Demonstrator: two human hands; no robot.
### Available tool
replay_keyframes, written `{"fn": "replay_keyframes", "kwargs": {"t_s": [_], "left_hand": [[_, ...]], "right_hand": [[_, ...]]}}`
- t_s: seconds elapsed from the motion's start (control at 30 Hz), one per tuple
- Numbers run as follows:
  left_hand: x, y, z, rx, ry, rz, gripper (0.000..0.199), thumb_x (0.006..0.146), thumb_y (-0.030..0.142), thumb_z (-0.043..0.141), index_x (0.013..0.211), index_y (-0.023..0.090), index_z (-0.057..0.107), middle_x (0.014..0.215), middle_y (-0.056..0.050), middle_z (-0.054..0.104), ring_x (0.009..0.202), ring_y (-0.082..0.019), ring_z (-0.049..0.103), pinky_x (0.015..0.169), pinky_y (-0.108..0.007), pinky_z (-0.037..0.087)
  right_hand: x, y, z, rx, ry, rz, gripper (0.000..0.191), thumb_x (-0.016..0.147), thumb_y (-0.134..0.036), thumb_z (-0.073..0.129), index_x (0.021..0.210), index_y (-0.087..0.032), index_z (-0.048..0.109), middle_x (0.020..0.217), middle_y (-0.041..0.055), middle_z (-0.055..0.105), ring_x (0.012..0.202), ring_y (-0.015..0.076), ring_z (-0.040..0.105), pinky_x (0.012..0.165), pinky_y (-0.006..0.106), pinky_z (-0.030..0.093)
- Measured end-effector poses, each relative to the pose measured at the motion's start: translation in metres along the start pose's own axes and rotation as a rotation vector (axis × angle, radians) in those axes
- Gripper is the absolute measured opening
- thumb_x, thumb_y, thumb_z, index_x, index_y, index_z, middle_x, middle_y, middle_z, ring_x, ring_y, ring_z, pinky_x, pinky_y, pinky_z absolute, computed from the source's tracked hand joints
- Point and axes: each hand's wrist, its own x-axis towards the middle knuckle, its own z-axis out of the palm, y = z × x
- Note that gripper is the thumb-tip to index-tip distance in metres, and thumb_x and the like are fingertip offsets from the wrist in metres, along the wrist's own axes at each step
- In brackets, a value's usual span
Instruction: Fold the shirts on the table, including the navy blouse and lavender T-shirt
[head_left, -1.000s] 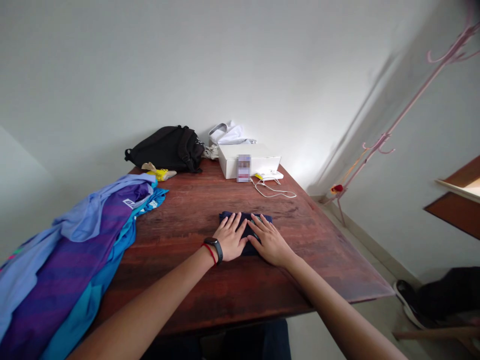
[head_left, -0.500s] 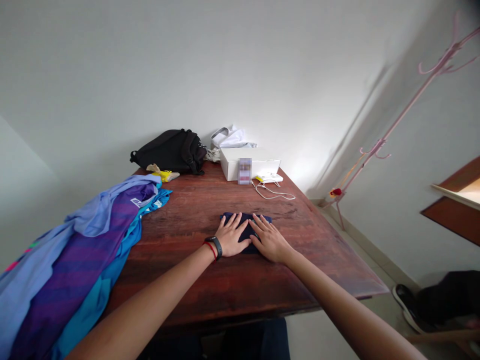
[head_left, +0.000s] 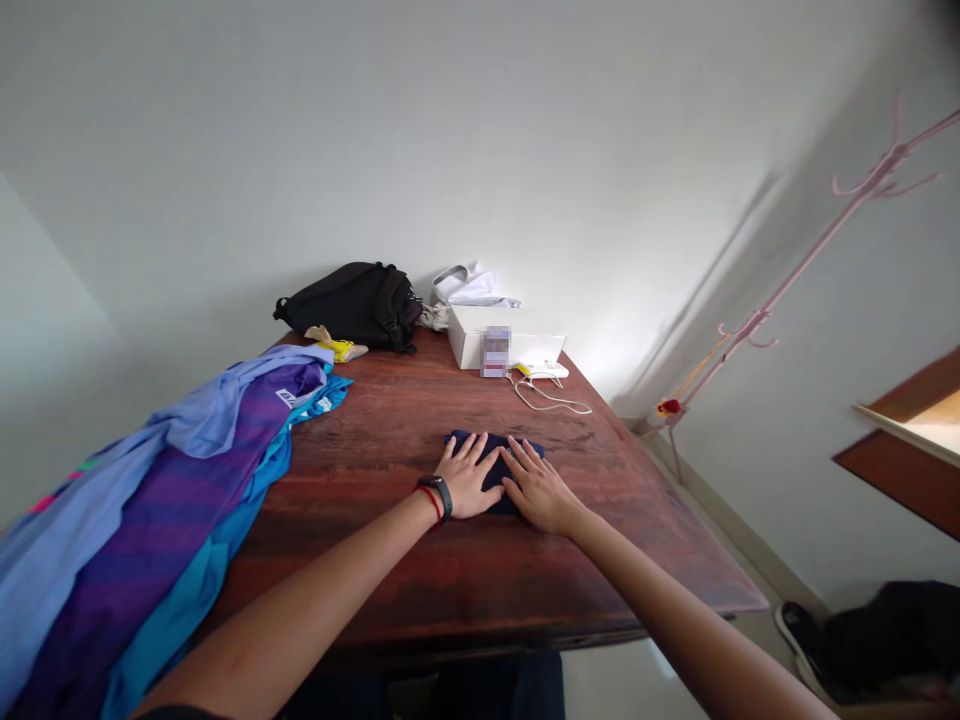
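A dark navy folded cloth (head_left: 493,472), seemingly a garment, lies flat on the wooden table (head_left: 390,580). My left hand (head_left: 469,480) presses on its left part, fingers spread and palm down; a black band and a red cord circle that wrist. On the right part rests my right hand (head_left: 540,490), also flat with fingers apart. The thumbs almost meet over the middle of the cloth. Much of the cloth is hidden beneath both hands, so its exact kind does not show.
Purple, light blue and teal clothes (head_left: 195,480) drape over the table's left side. Toward the wall are a black backpack (head_left: 349,305), a yellow item (head_left: 341,350), a white box (head_left: 469,335) and a white cable (head_left: 555,405). A pink coat rack (head_left: 817,245) stands right.
Both hands stay flat on the navy cloth, with hardly any shift. The whole view has tilted slightly, so background things sit a little lower in the picture.
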Motion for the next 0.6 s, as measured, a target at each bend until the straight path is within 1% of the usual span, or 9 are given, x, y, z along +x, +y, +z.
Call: {"fn": "replay_keyframes", "kwargs": {"t_s": [0.13, 0.27, 0.4, 0.6], "left_hand": [[0.000, -0.001, 0.003, 0.000, 0.019, -0.001, 0.074, 0.092, 0.064, 0.044, 0.154, 0.024, 0.037, 0.165, -0.013, 0.023, 0.151, -0.035, 0.023, 0.120, -0.063, 0.014], [0.001, 0.000, 0.004, -0.004, 0.011, -0.001, 0.074, 0.092, 0.062, 0.046, 0.154, 0.023, 0.037, 0.165, -0.014, 0.021, 0.151, -0.035, 0.021, 0.120, -0.064, 0.013], [0.001, -0.001, 0.002, -0.020, -0.004, 0.003, 0.075, 0.092, 0.062, 0.046, 0.155, 0.023, 0.036, 0.165, -0.014, 0.020, 0.151, -0.035, 0.021, 0.120, -0.064, 0.013], [0.000, 0.000, 0.003, -0.018, 0.027, -0.002, 0.073, 0.092, 0.060, 0.047, 0.154, 0.024, 0.038, 0.165, -0.013, 0.022, 0.151, -0.034, 0.021, 0.120, -0.062, 0.012]], "right_hand": [[0.000, 0.001, 0.002, 0.011, 0.019, -0.001, 0.061, 0.101, -0.040, 0.036, 0.158, -0.018, 0.031, 0.167, 0.0094, 0.018, 0.154, 0.0322, 0.016, 0.117, 0.053, 0.031], [0.000, 0.004, 0.007, 0.012, 0.045, -0.009, 0.061, 0.101, -0.039, 0.036, 0.158, -0.018, 0.031, 0.167, 0.0094, 0.019, 0.154, 0.0323, 0.016, 0.117, 0.054, 0.032], [0.000, 0.008, 0.013, 0.030, 0.079, -0.018, 0.060, 0.101, -0.039, 0.037, 0.158, -0.020, 0.031, 0.167, 0.0084, 0.019, 0.154, 0.0316, 0.016, 0.118, 0.054, 0.031], [0.000, 0.008, 0.014, 0.069, 0.096, -0.013, 0.060, 0.100, -0.039, 0.037, 0.157, -0.020, 0.034, 0.167, 0.0085, 0.020, 0.154, 0.0325, 0.015, 0.118, 0.055, 0.029]]}}
